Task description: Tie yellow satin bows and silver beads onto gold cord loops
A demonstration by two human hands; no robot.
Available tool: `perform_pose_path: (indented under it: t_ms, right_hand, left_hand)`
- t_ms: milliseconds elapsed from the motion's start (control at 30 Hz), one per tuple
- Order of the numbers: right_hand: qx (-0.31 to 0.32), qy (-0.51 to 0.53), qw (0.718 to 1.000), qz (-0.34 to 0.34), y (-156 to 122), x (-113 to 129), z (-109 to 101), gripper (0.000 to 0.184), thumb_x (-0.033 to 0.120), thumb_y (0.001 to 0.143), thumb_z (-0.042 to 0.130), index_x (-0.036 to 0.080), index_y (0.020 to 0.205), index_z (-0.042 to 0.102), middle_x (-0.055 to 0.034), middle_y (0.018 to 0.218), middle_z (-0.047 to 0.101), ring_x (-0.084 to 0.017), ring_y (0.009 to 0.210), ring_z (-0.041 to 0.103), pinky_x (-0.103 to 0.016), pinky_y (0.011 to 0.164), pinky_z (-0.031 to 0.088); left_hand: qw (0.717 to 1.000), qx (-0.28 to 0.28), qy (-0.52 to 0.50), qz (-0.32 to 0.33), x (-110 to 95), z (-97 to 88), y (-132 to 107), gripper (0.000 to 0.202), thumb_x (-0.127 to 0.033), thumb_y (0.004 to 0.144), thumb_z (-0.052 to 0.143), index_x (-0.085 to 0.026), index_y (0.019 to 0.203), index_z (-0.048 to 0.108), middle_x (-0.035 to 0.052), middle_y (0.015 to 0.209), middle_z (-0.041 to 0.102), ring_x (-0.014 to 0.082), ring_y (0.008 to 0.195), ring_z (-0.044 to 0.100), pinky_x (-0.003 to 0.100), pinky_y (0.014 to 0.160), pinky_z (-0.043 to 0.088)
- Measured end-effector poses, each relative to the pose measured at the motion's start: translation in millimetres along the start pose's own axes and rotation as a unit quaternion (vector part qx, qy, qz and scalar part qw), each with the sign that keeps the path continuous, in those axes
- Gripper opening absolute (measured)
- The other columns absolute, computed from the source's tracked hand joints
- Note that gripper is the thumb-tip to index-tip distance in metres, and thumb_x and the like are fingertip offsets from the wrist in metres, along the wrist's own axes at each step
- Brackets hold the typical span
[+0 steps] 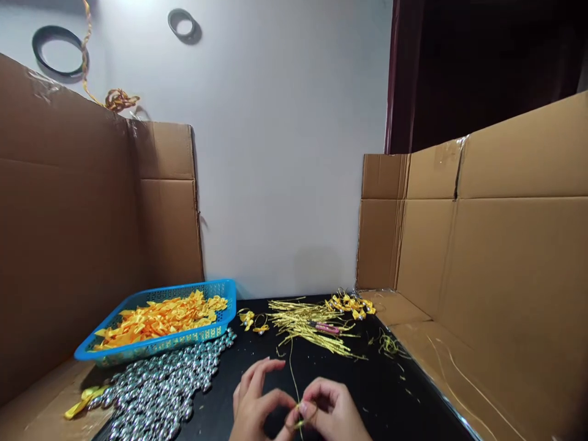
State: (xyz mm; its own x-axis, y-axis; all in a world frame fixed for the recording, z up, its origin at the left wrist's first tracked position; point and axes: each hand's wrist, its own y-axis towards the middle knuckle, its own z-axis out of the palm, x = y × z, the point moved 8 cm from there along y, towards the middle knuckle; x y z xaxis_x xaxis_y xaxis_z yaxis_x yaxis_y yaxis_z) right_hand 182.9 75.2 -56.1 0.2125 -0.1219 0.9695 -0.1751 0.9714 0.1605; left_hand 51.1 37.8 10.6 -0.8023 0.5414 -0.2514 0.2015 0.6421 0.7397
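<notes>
My left hand (258,401) and my right hand (337,411) meet at the front of the black table. Between them runs a thin gold cord (293,373), its free end rising toward the back. Thumb and forefinger of my left hand pinch it low down, while the other left fingers stay raised and curved. My right fingertips close on the same spot, where a small yellowish bit shows that I cannot make out. Beyond my hands lies a loose pile of shiny gold strips (307,324), with a pink-handled tool (327,329) on top.
On the left, a blue basket (158,342) holds yellow ribbon bows (169,315); silver beads (160,383) spread in front of it. Finished-looking bow pieces (351,304) lie at the back right, near cord scraps (390,344). Cardboard walls (519,257) flank both sides.
</notes>
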Motion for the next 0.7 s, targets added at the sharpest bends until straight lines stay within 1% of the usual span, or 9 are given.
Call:
perform_pose_path:
  t_ms: [67, 133, 167, 200, 267, 400, 533, 700]
  right_hand:
    - [0.003, -0.027, 1.0, -0.003, -5, 16, 2, 0.041, 0.053, 0.06, 0.078, 0.015, 0.064, 0.061, -0.0007, 0.062, 0.062, -0.013, 0.06, 0.056, -0.024, 0.059, 0.038]
    - [-0.023, -0.037, 0.999, 0.003, -9, 29, 0, 0.041, 0.051, 0.058, 0.079, 0.015, 0.062, 0.061, 0.0013, 0.06, 0.058, -0.012, 0.058, 0.053, -0.023, 0.058, 0.038]
    - [-0.024, -0.035, 0.999, 0.01, -11, 32, 1, 0.04, 0.05, 0.056, 0.08, 0.015, 0.062, 0.061, 0.0021, 0.059, 0.057, -0.011, 0.058, 0.052, -0.023, 0.058, 0.038]
    - [-0.024, -0.038, 0.999, 0.016, -11, 34, 1, 0.04, 0.049, 0.055, 0.081, 0.015, 0.062, 0.061, 0.0024, 0.058, 0.057, -0.011, 0.058, 0.051, -0.023, 0.058, 0.038]
    - [-0.018, -0.027, 0.999, 0.027, -11, 33, 2, 0.038, 0.047, 0.056, 0.081, 0.016, 0.063, 0.06, 0.0021, 0.059, 0.059, -0.012, 0.059, 0.053, -0.024, 0.06, 0.04]
    - [-0.003, -0.016, 1.0, 0.027, -12, 31, 2, 0.034, 0.044, 0.059, 0.079, 0.016, 0.066, 0.061, 0.0007, 0.063, 0.062, -0.014, 0.062, 0.057, -0.026, 0.066, 0.043]
    - [-0.005, -0.027, 1.0, 0.014, -14, 38, 1, 0.029, 0.04, 0.062, 0.078, 0.016, 0.067, 0.062, 0.0022, 0.063, 0.06, -0.012, 0.06, 0.054, -0.025, 0.064, 0.042]
    - [0.0, -0.027, 1.0, 0.008, -18, 46, 2, 0.026, 0.038, 0.063, 0.077, 0.017, 0.068, 0.062, 0.0027, 0.064, 0.059, -0.011, 0.062, 0.054, -0.024, 0.063, 0.043]
  left_hand:
    - [1.0, 0.014, -0.021, 0.001, -3, -3.9, 1, 0.009, -0.027, 0.074, 0.065, -0.028, 0.07, 0.073, 0.007, 0.117, 0.064, 0.0328, 0.113, 0.051, 0.051, 0.089, 0.044]
    - [0.998, 0.042, -0.038, 0.008, -6, -4.6, 3, 0.012, -0.03, 0.077, 0.064, -0.027, 0.072, 0.074, 0.0081, 0.118, 0.063, 0.0326, 0.113, 0.05, 0.053, 0.089, 0.044]
    - [0.998, 0.05, -0.046, 0.007, -7, -5.5, 4, 0.012, -0.03, 0.078, 0.063, -0.027, 0.074, 0.074, 0.0087, 0.119, 0.062, 0.0332, 0.114, 0.049, 0.054, 0.089, 0.043]
    - [0.998, 0.037, -0.054, 0.006, -8, -9.2, 5, 0.014, -0.029, 0.079, 0.062, -0.026, 0.071, 0.073, 0.0091, 0.117, 0.062, 0.0336, 0.113, 0.048, 0.056, 0.089, 0.042]
    - [0.997, 0.043, -0.068, 0.006, -10, -10.4, 6, 0.013, -0.027, 0.079, 0.062, -0.026, 0.072, 0.073, 0.0086, 0.118, 0.061, 0.0336, 0.114, 0.046, 0.057, 0.09, 0.04]
    - [0.995, 0.044, -0.086, -0.001, -12, -13.1, 8, 0.012, -0.03, 0.079, 0.065, -0.026, 0.071, 0.073, 0.0079, 0.118, 0.06, 0.0338, 0.114, 0.045, 0.056, 0.092, 0.038]
    - [0.994, 0.033, -0.101, 0.004, -16, -19.0, 10, 0.011, -0.029, 0.079, 0.065, -0.027, 0.072, 0.073, 0.0065, 0.118, 0.06, 0.033, 0.114, 0.043, 0.055, 0.093, 0.037]
    - [0.992, 0.039, -0.124, 0.001, -20, -21.3, 12, 0.012, -0.025, 0.081, 0.063, -0.026, 0.073, 0.072, 0.0073, 0.118, 0.059, 0.0311, 0.114, 0.043, 0.054, 0.095, 0.036]
